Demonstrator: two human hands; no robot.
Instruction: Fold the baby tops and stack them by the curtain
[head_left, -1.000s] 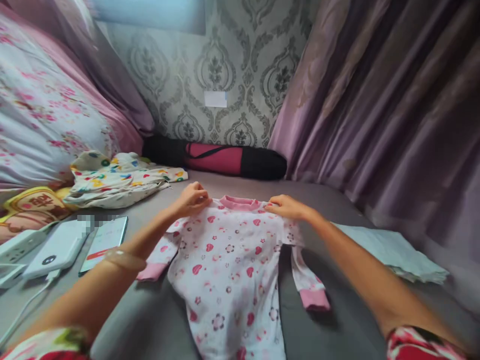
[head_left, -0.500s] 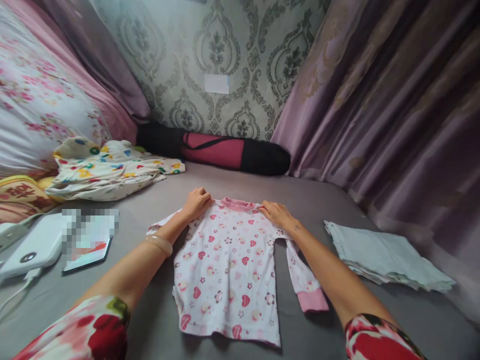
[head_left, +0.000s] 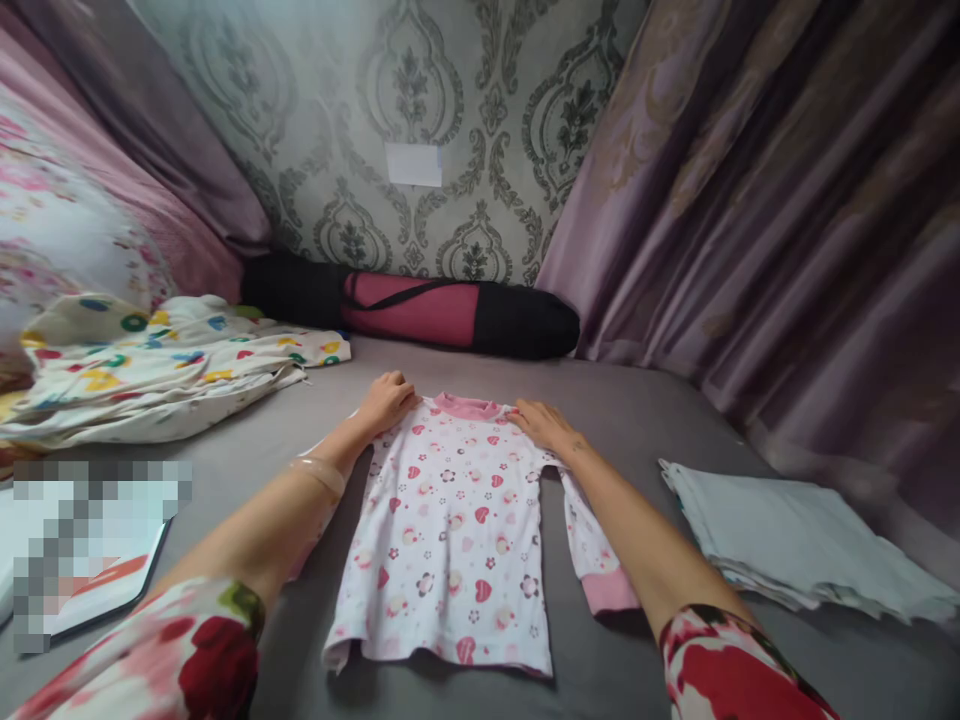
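Observation:
A child's long-sleeved shirt (head_left: 450,520), white with pink hearts and flowers and a pink collar, lies spread on the grey sheet with its neck away from me. My left hand (head_left: 388,400) grips its left shoulder, fingers curled over the cloth. At the opposite shoulder, my right hand (head_left: 546,424) pinches the fabric beside the collar. The right sleeve angles down to a pink cuff, partly beside my forearm. Most of the left sleeve is hidden under my left forearm. The lower left hem corner is slightly turned up.
A folded pale cloth (head_left: 802,535) lies on the right. To the left are a crumpled patterned garment (head_left: 180,375) and a partly blurred phone (head_left: 112,580). A long black and red bag (head_left: 412,310) lies along the wall, with purple curtains (head_left: 720,220) at the right.
The shirt's lower left side has spread outward and its left sleeve has swung down under my forearm. Both hands keep hold of the shoulders. The view has shifted a little.

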